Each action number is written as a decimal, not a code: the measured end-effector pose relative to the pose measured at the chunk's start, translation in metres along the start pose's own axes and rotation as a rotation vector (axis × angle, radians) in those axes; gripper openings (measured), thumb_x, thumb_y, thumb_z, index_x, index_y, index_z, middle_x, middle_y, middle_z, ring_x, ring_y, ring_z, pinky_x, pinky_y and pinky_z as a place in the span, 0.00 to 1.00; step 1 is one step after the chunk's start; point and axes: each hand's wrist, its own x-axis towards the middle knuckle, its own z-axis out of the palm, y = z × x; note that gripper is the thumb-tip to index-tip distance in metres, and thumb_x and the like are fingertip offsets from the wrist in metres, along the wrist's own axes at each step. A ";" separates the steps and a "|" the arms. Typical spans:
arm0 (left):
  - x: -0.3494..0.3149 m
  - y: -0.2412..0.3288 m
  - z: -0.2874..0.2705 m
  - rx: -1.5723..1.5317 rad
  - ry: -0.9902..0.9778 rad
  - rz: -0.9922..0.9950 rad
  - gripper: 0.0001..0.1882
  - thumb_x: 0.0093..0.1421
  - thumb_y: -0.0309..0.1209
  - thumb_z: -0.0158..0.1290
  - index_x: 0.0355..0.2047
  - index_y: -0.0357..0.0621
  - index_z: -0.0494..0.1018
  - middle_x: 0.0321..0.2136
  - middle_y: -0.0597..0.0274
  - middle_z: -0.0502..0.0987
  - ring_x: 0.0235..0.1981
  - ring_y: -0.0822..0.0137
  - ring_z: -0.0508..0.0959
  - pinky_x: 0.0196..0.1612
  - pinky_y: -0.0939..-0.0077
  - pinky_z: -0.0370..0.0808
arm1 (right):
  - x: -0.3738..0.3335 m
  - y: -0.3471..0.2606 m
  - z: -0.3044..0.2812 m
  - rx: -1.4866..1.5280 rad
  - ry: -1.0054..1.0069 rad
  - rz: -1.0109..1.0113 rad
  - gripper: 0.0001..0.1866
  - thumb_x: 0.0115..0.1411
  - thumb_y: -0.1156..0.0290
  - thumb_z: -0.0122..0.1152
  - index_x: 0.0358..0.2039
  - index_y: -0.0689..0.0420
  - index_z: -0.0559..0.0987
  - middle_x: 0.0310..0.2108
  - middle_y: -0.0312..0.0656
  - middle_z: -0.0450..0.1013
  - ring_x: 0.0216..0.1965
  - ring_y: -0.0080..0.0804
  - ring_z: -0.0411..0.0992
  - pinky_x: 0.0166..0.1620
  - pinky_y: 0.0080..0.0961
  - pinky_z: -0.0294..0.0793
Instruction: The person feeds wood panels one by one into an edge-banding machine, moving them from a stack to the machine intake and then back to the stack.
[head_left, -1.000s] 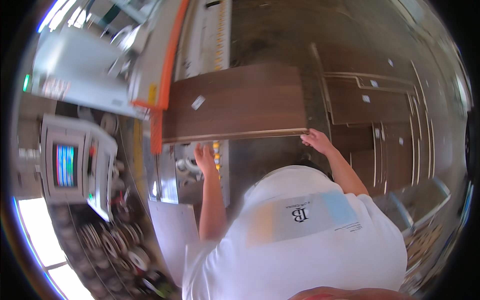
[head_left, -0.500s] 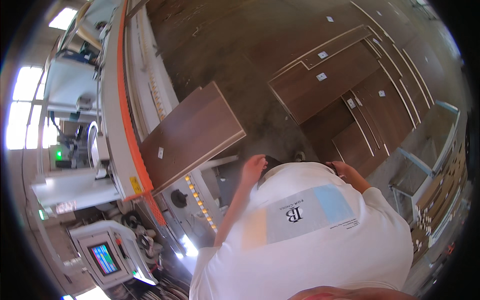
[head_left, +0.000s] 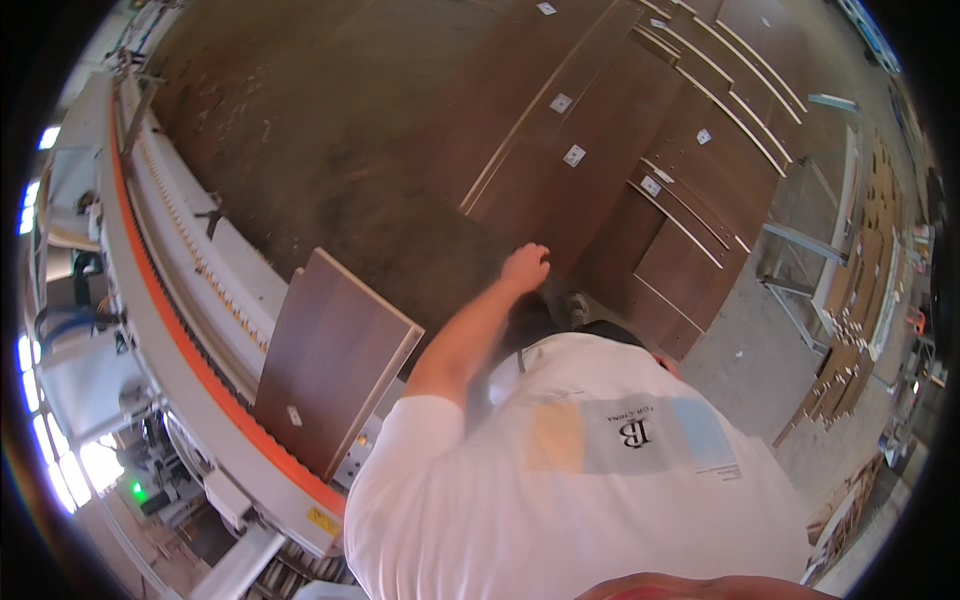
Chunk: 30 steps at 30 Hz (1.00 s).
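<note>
My left hand reaches out in front of my body, above the floor beside the stacked dark brown boards. Its fingers are loosely bent, with nothing visible in them, and it appears apart from the boards. My right hand shows only as a sliver at my right side; the white shirt hides its fingers. On the left, a dark brown panel with a pale edge and a small white label rests on the orange-edged machine. Neither hand touches it.
A long roller rail runs along the machine. To the right stand a metal frame and strips of brown board. White labels lie on several of the stacked boards. My shoe shows below my left hand.
My view has turned to the right, so the panel and machine sit farther left and lower. My left arm has swung forward from beside my waist. The control screen has left the view.
</note>
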 end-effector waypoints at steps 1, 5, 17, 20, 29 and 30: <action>0.029 -0.006 -0.010 0.066 0.030 0.034 0.17 0.60 0.37 0.53 0.49 0.49 0.78 0.49 0.52 0.76 0.53 0.48 0.76 0.56 0.53 0.75 | 0.005 0.020 -0.001 0.112 -0.007 0.005 0.14 0.67 0.62 0.58 0.48 0.53 0.83 0.39 0.45 0.81 0.39 0.30 0.78 0.43 0.31 0.79; 0.135 0.005 -0.062 0.299 0.053 0.079 0.16 0.60 0.33 0.50 0.48 0.47 0.77 0.50 0.52 0.75 0.54 0.49 0.74 0.54 0.52 0.75 | -0.059 0.045 0.041 -0.128 0.184 -0.002 0.14 0.67 0.61 0.57 0.48 0.53 0.83 0.39 0.46 0.81 0.40 0.32 0.78 0.43 0.32 0.79; 0.265 -0.016 -0.078 0.584 0.208 0.131 0.25 0.63 0.37 0.53 0.60 0.51 0.68 0.66 0.59 0.60 0.71 0.54 0.53 0.70 0.47 0.51 | -0.180 0.037 0.130 -0.411 0.430 0.145 0.15 0.66 0.59 0.55 0.46 0.52 0.82 0.38 0.49 0.80 0.41 0.41 0.78 0.44 0.36 0.77; 0.247 -0.018 -0.083 0.594 0.191 0.250 0.19 0.65 0.40 0.51 0.55 0.50 0.73 0.64 0.57 0.62 0.71 0.53 0.52 0.71 0.41 0.46 | -0.183 0.037 0.139 -0.416 0.449 0.144 0.15 0.66 0.59 0.54 0.46 0.52 0.82 0.38 0.50 0.80 0.41 0.44 0.78 0.44 0.37 0.77; 0.138 -0.059 -0.056 0.377 0.179 0.095 0.31 0.54 0.46 0.64 0.54 0.45 0.70 0.59 0.56 0.66 0.63 0.55 0.63 0.63 0.50 0.61 | -0.175 0.030 0.132 -0.508 0.467 0.110 0.16 0.66 0.58 0.53 0.44 0.52 0.82 0.38 0.53 0.80 0.42 0.51 0.78 0.45 0.40 0.76; 0.128 -0.061 -0.051 0.329 0.272 0.069 0.36 0.52 0.47 0.66 0.57 0.44 0.68 0.59 0.56 0.66 0.64 0.55 0.63 0.61 0.51 0.62 | -0.171 0.026 0.128 -0.521 0.463 0.099 0.16 0.66 0.57 0.52 0.44 0.52 0.82 0.38 0.53 0.80 0.43 0.52 0.78 0.45 0.40 0.76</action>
